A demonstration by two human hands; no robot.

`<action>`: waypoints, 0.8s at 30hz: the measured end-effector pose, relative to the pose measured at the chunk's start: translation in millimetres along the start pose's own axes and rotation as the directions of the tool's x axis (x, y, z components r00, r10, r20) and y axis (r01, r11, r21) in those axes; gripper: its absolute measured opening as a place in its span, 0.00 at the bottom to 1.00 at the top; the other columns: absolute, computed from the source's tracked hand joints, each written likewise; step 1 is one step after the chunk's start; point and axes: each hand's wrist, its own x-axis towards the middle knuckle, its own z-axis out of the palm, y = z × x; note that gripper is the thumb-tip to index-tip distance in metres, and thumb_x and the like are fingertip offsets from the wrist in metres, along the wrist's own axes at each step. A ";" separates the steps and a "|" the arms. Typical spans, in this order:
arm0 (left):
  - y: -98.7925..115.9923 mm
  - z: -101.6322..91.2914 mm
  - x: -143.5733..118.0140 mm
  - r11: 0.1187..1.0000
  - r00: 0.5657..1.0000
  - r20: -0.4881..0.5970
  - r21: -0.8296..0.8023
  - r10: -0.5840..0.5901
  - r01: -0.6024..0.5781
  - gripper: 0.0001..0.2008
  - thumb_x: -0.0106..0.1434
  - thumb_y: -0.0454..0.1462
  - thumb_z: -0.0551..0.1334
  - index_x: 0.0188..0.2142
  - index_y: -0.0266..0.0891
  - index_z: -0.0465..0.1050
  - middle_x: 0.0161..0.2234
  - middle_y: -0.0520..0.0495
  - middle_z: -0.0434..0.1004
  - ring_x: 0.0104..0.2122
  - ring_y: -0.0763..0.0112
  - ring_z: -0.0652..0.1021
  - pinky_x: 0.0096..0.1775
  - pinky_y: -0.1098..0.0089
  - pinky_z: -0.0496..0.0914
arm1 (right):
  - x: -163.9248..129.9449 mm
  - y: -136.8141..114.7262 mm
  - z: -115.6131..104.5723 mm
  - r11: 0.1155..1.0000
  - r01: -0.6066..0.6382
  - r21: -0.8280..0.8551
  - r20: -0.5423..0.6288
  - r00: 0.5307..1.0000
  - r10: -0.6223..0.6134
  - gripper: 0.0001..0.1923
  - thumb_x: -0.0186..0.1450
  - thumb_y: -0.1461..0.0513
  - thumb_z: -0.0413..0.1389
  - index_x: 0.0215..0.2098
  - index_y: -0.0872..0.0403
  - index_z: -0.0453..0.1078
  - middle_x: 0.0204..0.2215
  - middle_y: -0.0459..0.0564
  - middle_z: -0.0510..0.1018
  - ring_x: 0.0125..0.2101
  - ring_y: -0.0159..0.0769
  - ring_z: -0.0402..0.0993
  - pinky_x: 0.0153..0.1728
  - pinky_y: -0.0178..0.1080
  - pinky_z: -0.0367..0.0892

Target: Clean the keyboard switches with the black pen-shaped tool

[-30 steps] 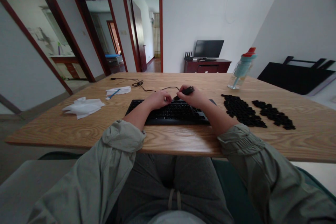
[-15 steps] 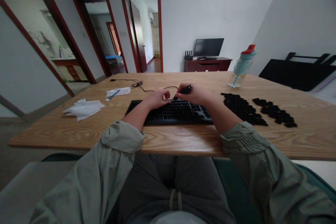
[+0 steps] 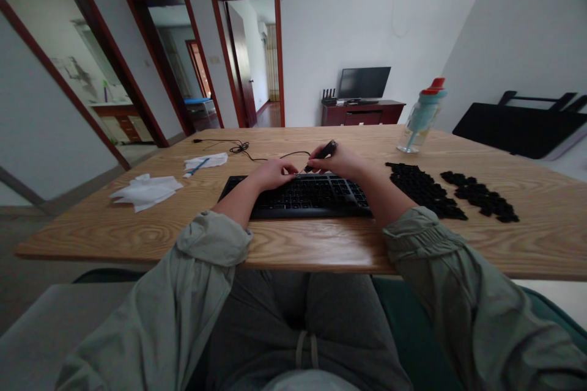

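Unmarked black keyboard (image 3: 302, 195), no legible writing

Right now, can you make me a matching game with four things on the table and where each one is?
Things:
1. keyboard
2. water bottle
3. white tissues
4. loose black keycaps

Places:
A. standing at the far right part of the table
B. lying in two groups to the right of the keyboard
C. lying on the left side of the table
D. in the middle, under both hands

Pairs: 1-D, 2-A, 3-C, 4-B

The right hand holds a small black tool over the keyboard, and the left hand rests on the keys.
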 end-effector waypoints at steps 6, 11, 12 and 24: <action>-3.5 1.1 2.0 1.000 1.000 0.010 0.019 0.007 -0.007 0.14 0.61 0.40 0.60 0.43 0.39 0.80 0.35 0.47 0.82 0.33 0.69 0.77 0.39 0.71 0.69 | 5.1 6.4 14.9 0.997 0.040 -0.069 -0.121 0.992 -0.048 0.13 0.56 0.58 0.63 0.37 0.56 0.72 0.31 0.50 0.78 0.28 0.34 0.73 0.30 0.37 0.69; -2.9 2.6 3.8 0.999 0.997 -0.071 -0.031 0.017 -0.019 0.15 0.60 0.35 0.58 0.44 0.37 0.79 0.37 0.46 0.82 0.33 0.70 0.77 0.38 0.71 0.69 | 15.4 20.9 31.2 0.990 0.087 -0.113 -0.084 0.992 -0.096 0.11 0.58 0.56 0.60 0.34 0.56 0.72 0.29 0.49 0.76 0.31 0.34 0.70 0.35 0.38 0.66; -2.2 2.8 4.2 0.999 0.996 -0.088 -0.046 0.019 -0.023 0.15 0.60 0.35 0.58 0.43 0.36 0.79 0.36 0.46 0.81 0.32 0.71 0.76 0.36 0.71 0.69 | 17.3 22.8 33.7 0.991 0.103 -0.088 -0.052 0.993 -0.108 0.11 0.58 0.56 0.60 0.33 0.56 0.71 0.28 0.48 0.76 0.31 0.34 0.70 0.35 0.38 0.66; 26.0 -3.0 13.1 0.931 0.894 -0.445 -0.296 0.062 -0.212 0.19 0.59 0.40 0.63 0.49 0.36 0.75 0.41 0.44 0.77 0.31 0.74 0.73 0.34 0.72 0.70 | 24.1 32.6 37.0 0.979 0.202 0.018 0.084 0.976 -0.202 0.17 0.58 0.59 0.59 0.45 0.54 0.70 0.39 0.52 0.78 0.40 0.41 0.74 0.43 0.46 0.71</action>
